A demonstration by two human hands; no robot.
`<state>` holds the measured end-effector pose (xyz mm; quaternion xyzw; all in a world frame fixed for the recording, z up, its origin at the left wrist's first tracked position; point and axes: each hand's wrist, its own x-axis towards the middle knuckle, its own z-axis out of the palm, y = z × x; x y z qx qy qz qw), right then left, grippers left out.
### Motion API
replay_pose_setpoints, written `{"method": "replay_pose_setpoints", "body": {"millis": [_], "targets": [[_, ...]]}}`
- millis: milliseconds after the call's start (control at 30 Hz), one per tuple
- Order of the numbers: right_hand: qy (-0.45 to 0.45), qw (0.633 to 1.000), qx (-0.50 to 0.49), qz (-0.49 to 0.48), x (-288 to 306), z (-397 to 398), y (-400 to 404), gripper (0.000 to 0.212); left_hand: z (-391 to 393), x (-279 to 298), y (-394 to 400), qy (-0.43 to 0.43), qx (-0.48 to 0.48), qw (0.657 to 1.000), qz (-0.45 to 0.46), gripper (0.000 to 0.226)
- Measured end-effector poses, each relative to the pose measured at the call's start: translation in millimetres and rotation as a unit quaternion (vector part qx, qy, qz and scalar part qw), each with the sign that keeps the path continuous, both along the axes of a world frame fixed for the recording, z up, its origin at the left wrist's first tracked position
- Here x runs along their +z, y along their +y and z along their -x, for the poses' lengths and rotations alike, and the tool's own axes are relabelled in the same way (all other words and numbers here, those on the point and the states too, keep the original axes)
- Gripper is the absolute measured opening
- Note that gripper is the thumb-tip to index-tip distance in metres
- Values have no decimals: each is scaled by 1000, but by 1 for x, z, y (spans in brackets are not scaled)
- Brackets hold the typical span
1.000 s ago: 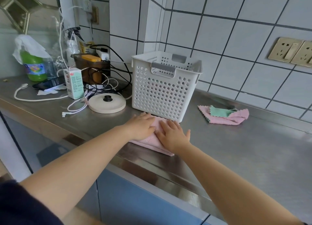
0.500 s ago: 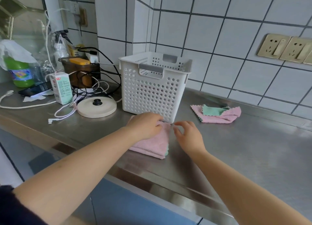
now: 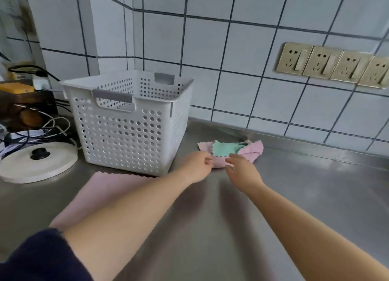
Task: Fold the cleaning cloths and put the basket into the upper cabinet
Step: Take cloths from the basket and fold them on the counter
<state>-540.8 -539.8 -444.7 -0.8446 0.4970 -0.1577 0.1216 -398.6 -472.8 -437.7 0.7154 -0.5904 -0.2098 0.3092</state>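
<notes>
Reaching toward the crumpled cloths (image 3: 229, 152), both hands are seen at the near edge of the pile, which lies on the steel counter (image 3: 294, 196) to the right of the white basket (image 3: 130, 124), near the tiled wall (image 3: 242, 59). The left hand (image 3: 196, 167) is placed at the pile's left corner with its fingers curled; a pinch on the pink edge seems likely, but through the blur it cannot be told whether fabric is actually held. The right hand (image 3: 242, 169) is held with loosely bent fingers at the front edge, and a firm grasp is not shown there either.

A folded pink cloth (image 3: 101, 194) is laid flat in front of the basket, partly hidden beneath the left forearm.

Several risks are judged from here. Because a green cloth is tangled inside the pink one, both may be dragged together if only one edge is pulled, and the inner piece could be dropped or slid along the smooth steel. The finished fold could be disturbed if it is brushed by the forearm while the pile is drawn back. The basket, light and apparently empty, may be nudged sideways toward the round lid (image 3: 35, 162) and the cables (image 3: 42, 129) if it is bumped by the left wrist.
</notes>
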Motion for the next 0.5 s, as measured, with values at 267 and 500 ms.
{"method": "replay_pose_setpoints", "body": {"millis": [267, 500], "targets": [[173, 981, 63, 60, -20, -17, -61, 44, 10, 16, -61, -118, -34, 991, -59, 100], [46, 991, 80, 98, -26, -12, -73, 42, -10, -24, -109, -213, 53, 974, 58, 26]]}}
